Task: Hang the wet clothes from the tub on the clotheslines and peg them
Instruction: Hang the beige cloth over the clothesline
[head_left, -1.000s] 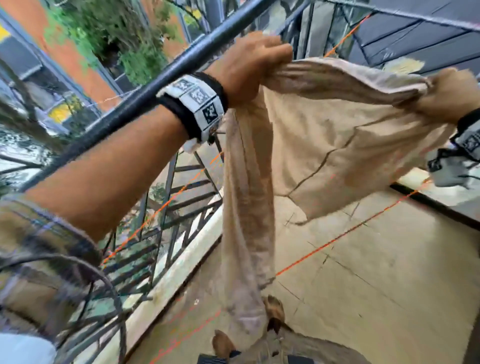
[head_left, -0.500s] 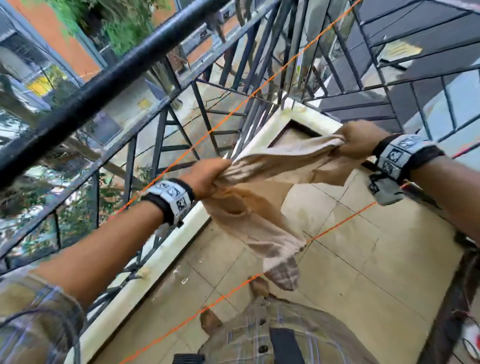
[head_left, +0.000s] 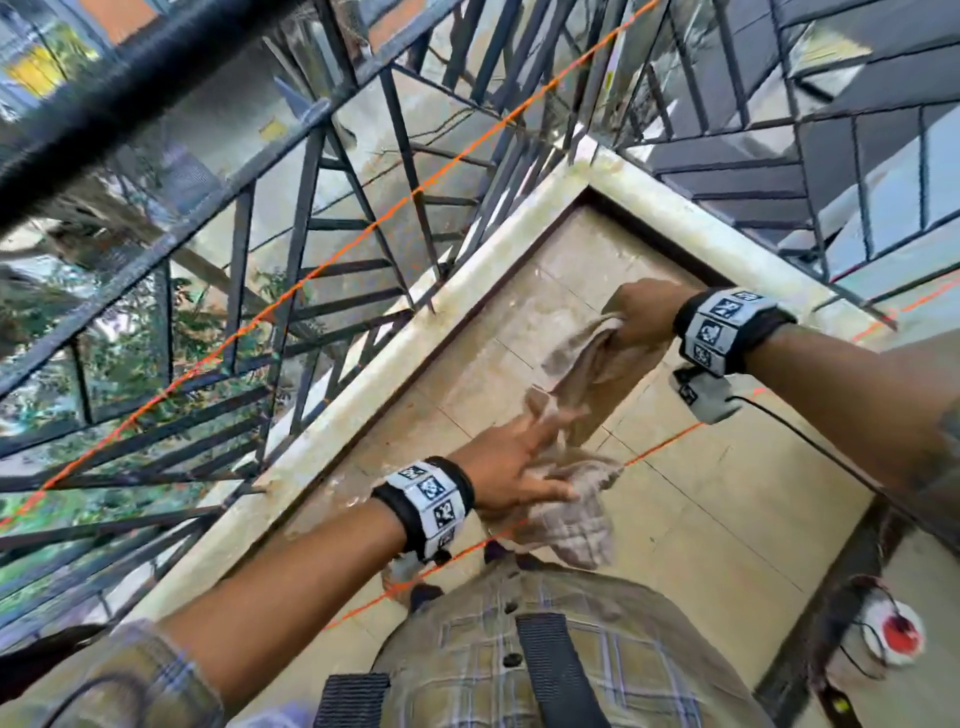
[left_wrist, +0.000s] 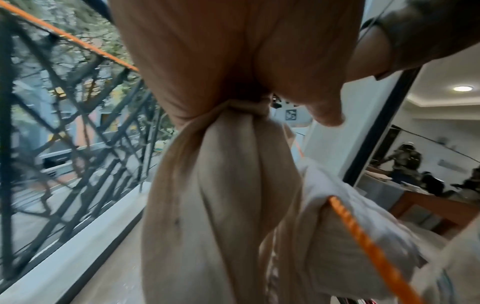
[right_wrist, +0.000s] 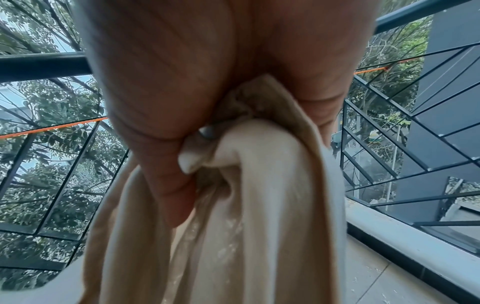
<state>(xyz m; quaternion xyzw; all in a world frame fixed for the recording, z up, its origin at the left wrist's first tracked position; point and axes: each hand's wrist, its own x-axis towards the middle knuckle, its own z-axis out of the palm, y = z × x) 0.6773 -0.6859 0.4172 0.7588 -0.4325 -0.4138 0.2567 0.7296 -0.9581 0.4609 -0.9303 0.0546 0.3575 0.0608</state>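
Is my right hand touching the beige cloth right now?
Touching. The right wrist view shows the right hand curled round a bunched fold of the beige cloth.

We hold a beige cloth in both hands.
Our right hand grips its far end, our left hand holds the near folds, which cover part of the nearer orange clothesline.

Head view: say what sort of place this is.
Probably a home balcony: a metal railing edges the tiled floor, orange clotheslines cross it, and trees show beyond.
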